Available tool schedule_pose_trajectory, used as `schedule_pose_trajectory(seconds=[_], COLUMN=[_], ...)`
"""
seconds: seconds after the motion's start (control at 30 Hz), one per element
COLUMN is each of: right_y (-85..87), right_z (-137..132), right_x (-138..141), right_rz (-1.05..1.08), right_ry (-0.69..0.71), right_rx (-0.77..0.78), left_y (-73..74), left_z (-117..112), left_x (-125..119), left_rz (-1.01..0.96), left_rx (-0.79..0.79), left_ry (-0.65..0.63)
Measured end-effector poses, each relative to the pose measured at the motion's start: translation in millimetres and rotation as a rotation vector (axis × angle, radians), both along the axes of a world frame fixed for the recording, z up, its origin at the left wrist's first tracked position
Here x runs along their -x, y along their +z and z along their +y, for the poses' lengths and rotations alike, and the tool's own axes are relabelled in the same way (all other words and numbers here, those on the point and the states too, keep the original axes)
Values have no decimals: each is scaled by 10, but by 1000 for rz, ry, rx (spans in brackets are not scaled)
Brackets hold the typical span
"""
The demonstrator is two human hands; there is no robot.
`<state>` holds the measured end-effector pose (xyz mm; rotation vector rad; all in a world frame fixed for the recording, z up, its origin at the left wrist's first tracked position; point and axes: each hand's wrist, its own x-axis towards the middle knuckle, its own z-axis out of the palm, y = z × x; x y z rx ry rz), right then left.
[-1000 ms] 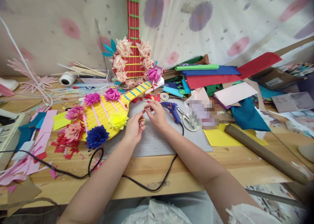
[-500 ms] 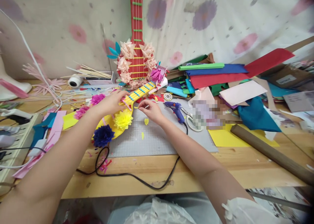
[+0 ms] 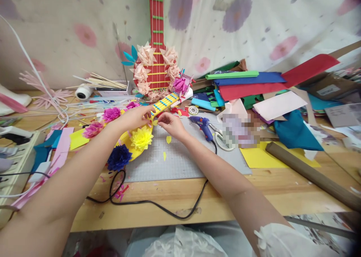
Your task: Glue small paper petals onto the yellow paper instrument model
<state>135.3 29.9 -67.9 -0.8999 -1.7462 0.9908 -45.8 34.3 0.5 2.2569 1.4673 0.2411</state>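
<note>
A small yellow craft guitar (image 3: 169, 100) with blue frets on its neck lies slanted on a grey cutting mat (image 3: 180, 159). Paper flowers cover its body, among them a yellow flower (image 3: 141, 138) and a dark blue flower (image 3: 119, 157). My left hand (image 3: 138, 117) lies over the guitar where neck meets body, fingers curled onto it. Beside the body's right edge, my right hand (image 3: 171, 124) has thumb and forefinger pinched; what is between them is too small to make out. Yellow paper petals (image 3: 168, 139) lie on the mat below.
A blue glue gun (image 3: 203, 126) and scissors (image 3: 222, 140) lie right of my right hand. The gun's black cord (image 3: 158, 202) loops along the table front. A red craft guitar (image 3: 156, 69) stands behind. Coloured paper (image 3: 251, 85) is piled right; a power strip (image 3: 19, 151) sits left.
My left hand has slid slightly right and its fingers have bent down toward the guitar's edge. The right hand stays pinched in nearly the same spot. The view has shifted slightly.
</note>
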Motion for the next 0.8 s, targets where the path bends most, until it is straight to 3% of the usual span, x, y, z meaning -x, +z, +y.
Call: schedule_pose_trajectory(seconds=[0.17,0.5,0.8], right_y=[-50,80,217], right_z=[-4,-76,-100], right_x=[23,10,-57], right_rz=[0,-172,-105], right_ry=[-7,85,168], right_rx=[-70,-268,-154], left_y=[-42,-4,-12], left_z=[18,-4,26], left_x=[29,11,11], left_rz=[-69,-192,-235], left_rx=[37,89,93], left_ry=[-3,-41,-7])
